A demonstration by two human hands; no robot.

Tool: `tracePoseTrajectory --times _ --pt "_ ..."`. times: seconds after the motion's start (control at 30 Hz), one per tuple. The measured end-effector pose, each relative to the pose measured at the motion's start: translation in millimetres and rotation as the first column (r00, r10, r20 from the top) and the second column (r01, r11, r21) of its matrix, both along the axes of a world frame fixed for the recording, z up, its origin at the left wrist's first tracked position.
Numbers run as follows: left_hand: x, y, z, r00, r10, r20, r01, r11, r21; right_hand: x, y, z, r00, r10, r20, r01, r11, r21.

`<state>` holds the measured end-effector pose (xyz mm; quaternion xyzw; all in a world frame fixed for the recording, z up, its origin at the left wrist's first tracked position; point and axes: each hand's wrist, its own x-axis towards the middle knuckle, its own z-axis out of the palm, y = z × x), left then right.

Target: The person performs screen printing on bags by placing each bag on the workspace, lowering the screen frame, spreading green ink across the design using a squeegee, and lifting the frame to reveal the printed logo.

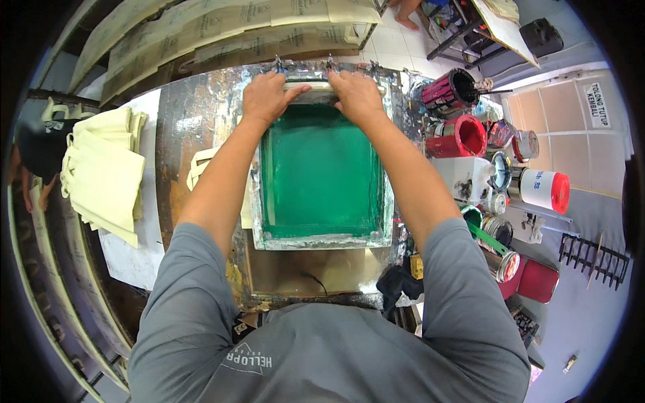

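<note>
Grey shirt cloth [322,356] spans six o'clock, nearest the camera. Toward nine o'clock, pale yellow bags [107,188] lie in a soft-looking stack. At the centre, a framed screen [322,242] with a green face rests on the stained surface [180,127]; its rim looks stiff, the green area probably more delicate, so the rim seems the place to grip. Across its twelve o'clock end sits a pale bar [306,85], likely rigid, fairly light and perhaps slippery with ink, best held near both ends. At two o'clock, a red pot [443,139] stands among other containers. Toward eleven, the left hand [264,99] curls closed over the bar, thumb along it; between twelve and one, the right hand [356,96] clamps its other end. Most fingertips are hidden.
</note>
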<state>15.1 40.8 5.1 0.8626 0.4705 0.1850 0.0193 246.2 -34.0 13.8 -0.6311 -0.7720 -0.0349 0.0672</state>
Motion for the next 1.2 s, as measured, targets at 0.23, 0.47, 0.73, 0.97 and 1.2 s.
tracePoseTrajectory --times 0.23,0.47,0.73,0.97,1.2 --pt "-29.5 -64.4 -11.5 0.998 -0.057 -0.007 0.057 0.988 0.146 -26.4 -72.1 5.3 1.0 -0.026 -0.012 0.025 0.998 -0.064" --pt "-57.0 -158.5 -8.9 0.996 -0.087 0.037 0.084 0.994 0.072 -52.4 -167.0 -3.0 1.0 -0.018 0.008 0.018 1.0 -0.007" --pt "-96.3 -275.4 -4.2 0.991 -0.099 0.094 0.096 0.995 0.033 -97.0 -287.7 8.2 0.997 -0.064 0.036 0.067 0.992 -0.105" --pt "-146.0 -321.2 8.4 0.962 0.047 0.268 -0.006 0.989 -0.149 -93.8 -307.1 19.1 0.992 -0.049 -0.112 0.04 0.996 -0.076" --pt "-176.3 -344.8 -24.4 0.956 0.274 0.108 -0.217 0.904 -0.369 -91.5 -346.1 8.8 0.981 -0.142 -0.129 0.134 0.989 -0.065"
